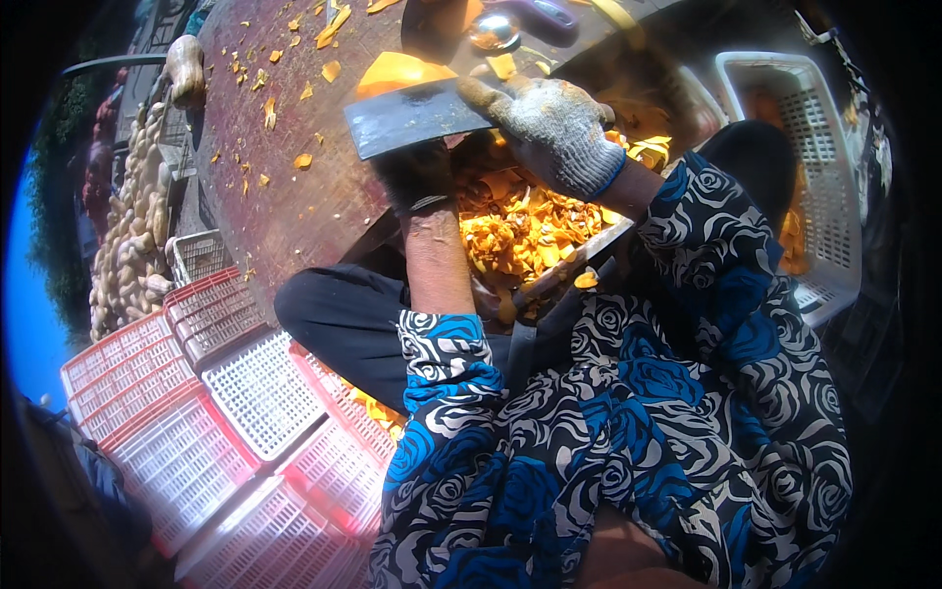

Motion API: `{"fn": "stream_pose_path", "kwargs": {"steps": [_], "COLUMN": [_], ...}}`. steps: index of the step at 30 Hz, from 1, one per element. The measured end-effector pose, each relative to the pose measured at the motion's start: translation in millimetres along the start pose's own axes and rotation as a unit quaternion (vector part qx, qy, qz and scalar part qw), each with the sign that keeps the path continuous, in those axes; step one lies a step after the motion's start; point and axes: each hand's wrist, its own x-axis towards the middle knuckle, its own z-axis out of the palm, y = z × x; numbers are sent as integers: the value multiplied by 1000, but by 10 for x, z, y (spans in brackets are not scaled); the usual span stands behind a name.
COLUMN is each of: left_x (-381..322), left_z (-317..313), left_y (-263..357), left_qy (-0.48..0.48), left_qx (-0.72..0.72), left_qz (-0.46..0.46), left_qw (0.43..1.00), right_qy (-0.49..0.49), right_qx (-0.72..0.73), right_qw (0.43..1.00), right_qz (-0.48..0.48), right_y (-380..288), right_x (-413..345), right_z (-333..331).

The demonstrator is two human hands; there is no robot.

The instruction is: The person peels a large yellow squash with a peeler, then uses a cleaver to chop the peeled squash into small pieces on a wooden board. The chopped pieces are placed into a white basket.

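My right hand (563,132), in a whitish knit glove with a soiled thumb, is closed on a broad cleaver (412,118), its wide blade lying level across the upper middle of the view. Beneath the blade is my left hand (418,173) in a dark glove; its fingers are hidden by the blade. An orange piece of peeled squash (405,72) shows just past the blade's far edge. Whether my left hand holds it cannot be seen. Below both hands a tray (581,258) between my legs holds orange peelings and pulp (530,228).
Squash scraps lie over the reddish board (294,132). A metal spoon (494,31) and a purple-handled tool (548,13) lie at the top. White crates (846,184) with orange pieces stand right. Stacked plastic crates (265,394) fill the lower left, near piled squashes (136,221).
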Motion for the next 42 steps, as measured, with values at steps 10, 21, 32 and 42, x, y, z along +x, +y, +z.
{"fn": "stream_pose_path", "kwargs": {"steps": [10,21,32,42], "left_x": [-41,34,71,295], "left_z": [75,-40,-181,-535], "left_y": [14,243,445,749], "left_qy": [-25,55,128,207], "left_qx": [-126,-415,-615,-693], "left_qz": [-142,-255,-358,-414], "left_qw": [982,872,691,553], "right_qy": [30,140,153,97], "right_qx": [-10,-32,-20,-82], "right_qw": [999,986,984,992], "right_qz": [-38,-82,-89,-23], "right_y": [-76,11,126,385], "right_x": [23,37,17,19], "right_z": [-30,69,93,138]}}
